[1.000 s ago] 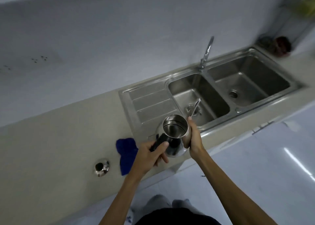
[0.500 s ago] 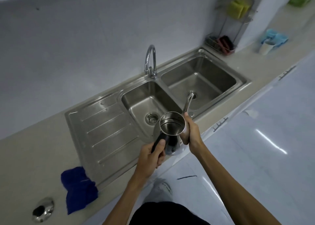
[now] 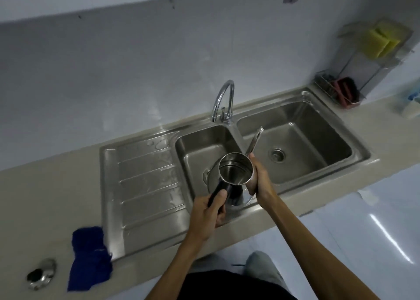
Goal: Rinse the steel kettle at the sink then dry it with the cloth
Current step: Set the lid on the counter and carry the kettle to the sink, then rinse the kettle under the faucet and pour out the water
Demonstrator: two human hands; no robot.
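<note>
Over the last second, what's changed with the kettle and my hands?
The kettle has come from the counter's edge to over the left basin, near the tap. Unchanged: left hand on the black handle, right hand on the body, both hands shut; cloth and lid lie on the counter.

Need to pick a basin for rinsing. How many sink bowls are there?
2. The left bowl lies beside the draining board, directly under the kettle held by left hand and right hand. The right bowl is past the faucet. None seem hidden.
</note>
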